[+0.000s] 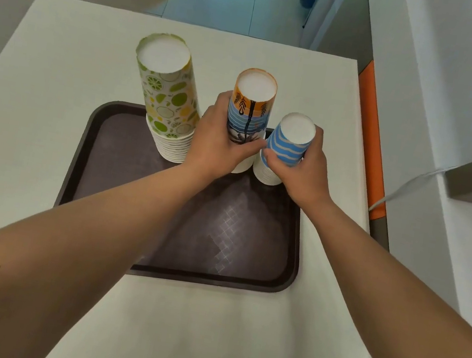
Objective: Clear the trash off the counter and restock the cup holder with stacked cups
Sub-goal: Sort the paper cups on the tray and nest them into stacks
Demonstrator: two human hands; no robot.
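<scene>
Three stacks of upside-down paper cups stood along the far edge of a dark brown tray [115, 221] on the white counter [41, 83]. The left hand [218, 144] was wrapped around the middle stack [252, 103], printed orange and blue with a palm tree, and the right hand [301, 171] was closed around the short blue-striped stack [293, 138] beside it; both grips looked snug, fingers curled round the sides. The tall lime-patterned stack [165, 89] stood untouched to the left, very close to the left hand. The likeliest mishap seemed to be a knuckle or wrist nudging that tall stack as the middle one was lifted, since it was narrow, high and light. Squeezing only the top cup could also have pulled it free and left the nested ones behind, or dented the thin paper wall. The cups were tapered, smooth-printed, with rolled white rims; the tray had a textured diamond surface and raised lip. No cup holder was visible.
</scene>
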